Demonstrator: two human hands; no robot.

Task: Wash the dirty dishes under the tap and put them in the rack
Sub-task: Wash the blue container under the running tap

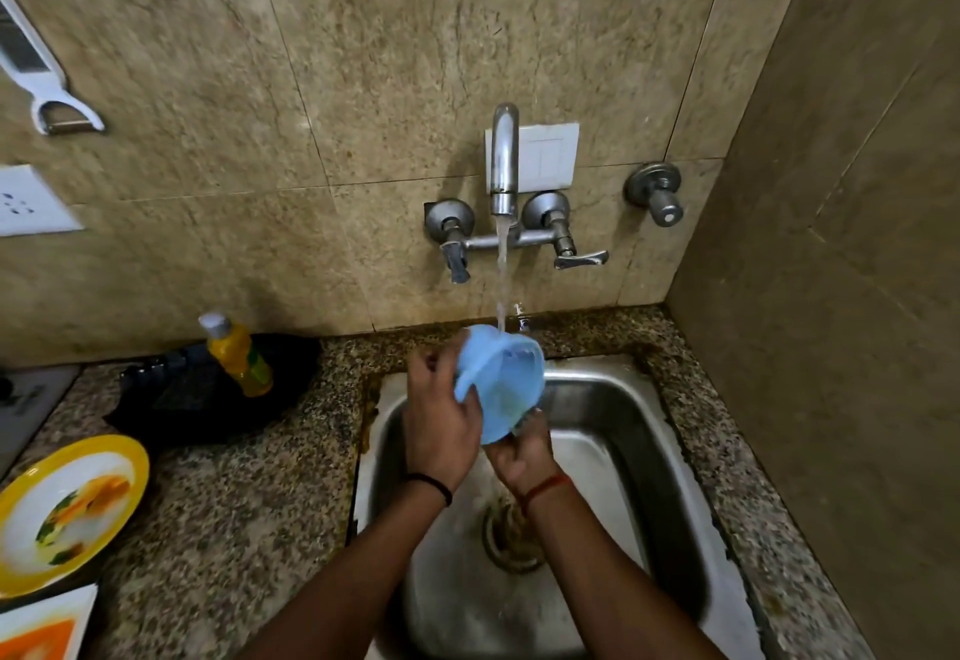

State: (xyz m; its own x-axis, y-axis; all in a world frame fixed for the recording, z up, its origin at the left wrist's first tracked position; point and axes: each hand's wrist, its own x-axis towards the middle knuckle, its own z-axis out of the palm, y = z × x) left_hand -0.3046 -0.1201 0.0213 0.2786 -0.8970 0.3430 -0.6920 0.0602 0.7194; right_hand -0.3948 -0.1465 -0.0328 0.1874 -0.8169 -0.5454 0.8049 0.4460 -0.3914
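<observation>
A light blue plastic cup [504,384] is held tilted over the steel sink [623,430], its mouth facing up and away, under the running water from the wall tap [505,160]. My left hand [439,420] grips the cup by its handle side. My right hand [522,451] holds it from below at its base. The stream falls onto the cup's far rim. A yellow-rimmed plate [67,508] lies on the granite counter at the left.
A yellow dish-soap bottle [239,352] stands on a black mat behind the counter. A white square plate [41,628] pokes in at the bottom left. A peeler [57,108] hangs on the wall. The side wall closes in on the right.
</observation>
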